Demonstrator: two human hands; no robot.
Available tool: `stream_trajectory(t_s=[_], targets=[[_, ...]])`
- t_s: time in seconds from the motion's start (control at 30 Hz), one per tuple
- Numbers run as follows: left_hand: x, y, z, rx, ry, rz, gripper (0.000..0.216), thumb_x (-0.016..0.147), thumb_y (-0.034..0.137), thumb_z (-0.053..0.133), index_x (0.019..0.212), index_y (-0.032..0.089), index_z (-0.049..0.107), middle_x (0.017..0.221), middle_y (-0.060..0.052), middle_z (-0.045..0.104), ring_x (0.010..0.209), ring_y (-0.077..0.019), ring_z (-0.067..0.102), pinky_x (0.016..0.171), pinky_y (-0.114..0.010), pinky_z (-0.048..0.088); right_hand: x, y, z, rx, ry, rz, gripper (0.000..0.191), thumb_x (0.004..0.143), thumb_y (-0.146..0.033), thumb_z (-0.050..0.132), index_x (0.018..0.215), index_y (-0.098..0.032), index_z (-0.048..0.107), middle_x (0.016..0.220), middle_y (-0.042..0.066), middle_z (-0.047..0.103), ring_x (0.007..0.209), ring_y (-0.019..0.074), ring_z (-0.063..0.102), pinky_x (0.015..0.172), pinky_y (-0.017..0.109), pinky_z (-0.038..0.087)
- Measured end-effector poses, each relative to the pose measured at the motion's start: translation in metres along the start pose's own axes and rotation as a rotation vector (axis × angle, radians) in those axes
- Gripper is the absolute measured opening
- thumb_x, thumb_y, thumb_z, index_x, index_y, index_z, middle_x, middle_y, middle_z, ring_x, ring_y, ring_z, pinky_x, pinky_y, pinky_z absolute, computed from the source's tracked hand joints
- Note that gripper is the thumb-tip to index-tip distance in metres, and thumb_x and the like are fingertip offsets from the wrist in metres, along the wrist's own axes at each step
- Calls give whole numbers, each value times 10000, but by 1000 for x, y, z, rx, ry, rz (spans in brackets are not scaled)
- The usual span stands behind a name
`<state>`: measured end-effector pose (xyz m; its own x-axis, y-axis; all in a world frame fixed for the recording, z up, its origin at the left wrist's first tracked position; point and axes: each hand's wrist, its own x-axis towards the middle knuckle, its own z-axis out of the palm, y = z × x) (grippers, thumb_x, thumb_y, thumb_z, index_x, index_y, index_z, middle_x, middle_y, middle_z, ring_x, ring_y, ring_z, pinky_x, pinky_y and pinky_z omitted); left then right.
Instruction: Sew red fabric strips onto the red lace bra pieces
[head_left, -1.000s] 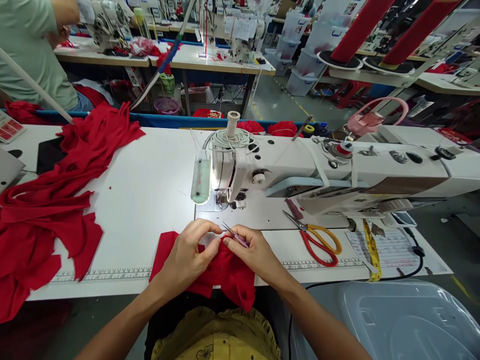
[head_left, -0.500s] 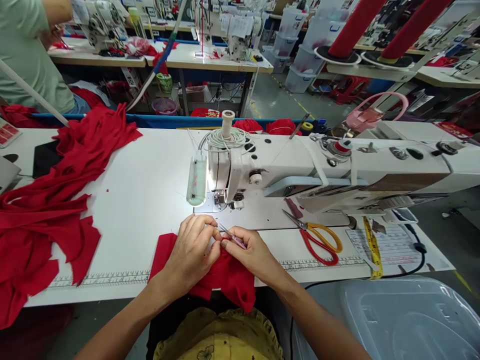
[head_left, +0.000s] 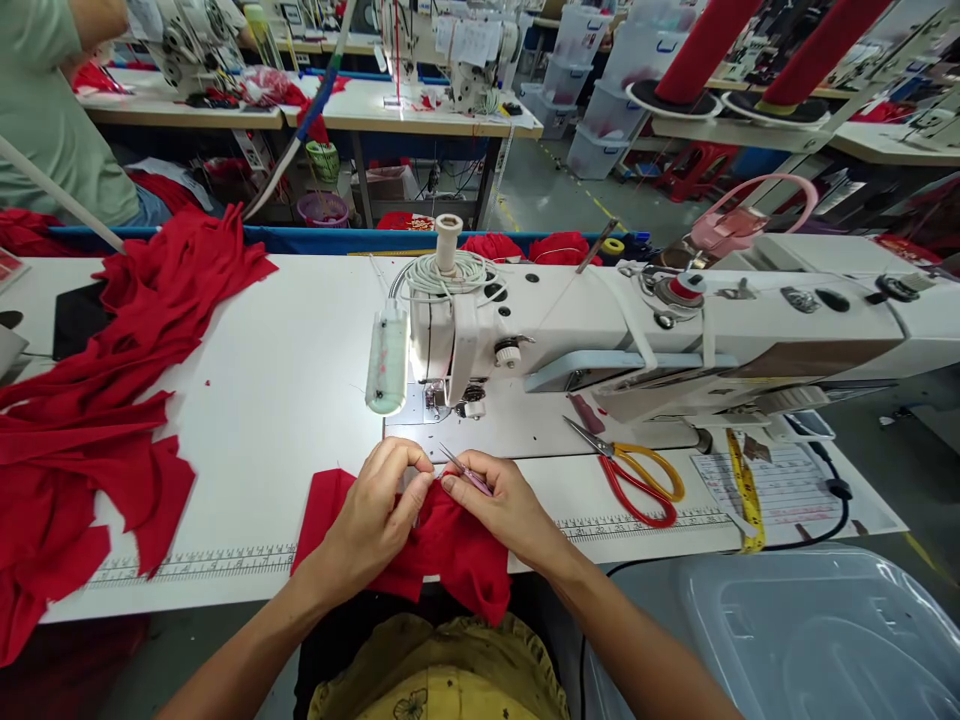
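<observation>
A piece of red cloth (head_left: 469, 550) hangs over the table's front edge onto my lap. My right hand (head_left: 491, 490) grips its upper edge between thumb and finger. The same hand holds a slim pink-handled pointed tool (head_left: 471, 474), its two fine metal tips pointing up and left; whether it is tweezers or snips I cannot tell. Close beside it, my left hand (head_left: 382, 505) is closed in a pinch of thumb and forefinger at the cloth's upper edge. What lies in that pinch is too small to make out.
A white sewing machine (head_left: 585, 315) stands behind my hands. Scissors (head_left: 626, 475) with red and orange handles lie to the right, near a yellow tape measure (head_left: 744, 490). Red fabric (head_left: 112, 400) is heaped at left. A clear plastic lid (head_left: 817, 630) is at lower right. Another person sits at far left.
My left hand has turned slightly, its fingers less bunched and its pinch a little farther left of the right hand's fingers. My right hand keeps its hold on cloth and tool.
</observation>
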<state>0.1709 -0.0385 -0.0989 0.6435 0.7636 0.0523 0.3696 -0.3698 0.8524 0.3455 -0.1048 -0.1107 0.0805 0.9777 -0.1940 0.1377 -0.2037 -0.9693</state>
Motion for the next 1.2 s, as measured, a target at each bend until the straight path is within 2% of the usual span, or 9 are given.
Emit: stream_trajectory(t_s=[0.13,0.3,0.4,0.5,0.6,0.77,0.9,1.03,1.2], targets=[[-2,9,-5,-51,-8,-250,128,910,342,536,933,219,565,871,4,617,770,-156,592,671,-268,455,-2,-1,2,24,36,-23,266,874,-431,595,776,-184,599,660,-50,453,614,105,374,569,225,322],[-8,21,-5,-8,-99,-280,137,885,356,559,922,229,596,887,7,662,823,-179,611,735,-290,460,-6,-10,6,-72,128,-61,243,864,-414,581,761,-195,577,634,-52,463,604,110,395,567,228,326],[-20,21,-4,75,-66,-221,219,890,390,574,1046,236,587,1014,-15,669,928,-211,604,796,-319,453,-12,-20,6,-77,180,-76,249,873,-430,570,783,-198,578,641,-49,480,596,109,397,558,230,325],[-28,16,-18,77,-89,-156,202,966,368,458,1040,242,597,950,-1,672,846,-183,606,750,-298,441,-16,-31,8,-65,164,-85,230,857,-415,581,779,-199,586,612,-58,442,566,101,355,530,231,293],[-21,17,-57,210,-110,-1,206,981,336,448,1026,247,628,945,2,678,847,-170,612,758,-289,418,-13,-37,19,-33,79,-70,210,822,-394,601,751,-197,580,579,-68,380,549,97,309,513,232,257],[19,32,-116,792,-228,379,236,980,219,447,863,233,651,815,6,612,656,-150,510,705,-334,318,5,-31,53,77,26,-48,244,848,-428,570,756,-202,560,591,-71,320,561,102,299,522,236,265],[42,4,-94,984,-159,517,279,954,110,437,773,189,634,765,-30,587,650,-170,488,684,-346,323,20,-11,54,-172,131,-47,270,848,-404,527,661,-211,503,581,-57,364,575,117,357,535,242,293],[32,-32,-58,813,92,572,216,995,197,453,1080,162,648,982,-102,624,908,-230,562,869,-405,413,17,7,16,-378,197,-39,211,865,-414,561,782,-222,589,670,-16,585,633,161,517,592,255,339],[5,-31,-52,629,258,522,276,935,218,575,1208,176,584,1155,-118,588,1126,-272,528,1030,-476,391,9,23,-30,-1162,363,-74,258,986,-372,484,1109,-200,633,830,70,725,667,209,642,565,268,353]])
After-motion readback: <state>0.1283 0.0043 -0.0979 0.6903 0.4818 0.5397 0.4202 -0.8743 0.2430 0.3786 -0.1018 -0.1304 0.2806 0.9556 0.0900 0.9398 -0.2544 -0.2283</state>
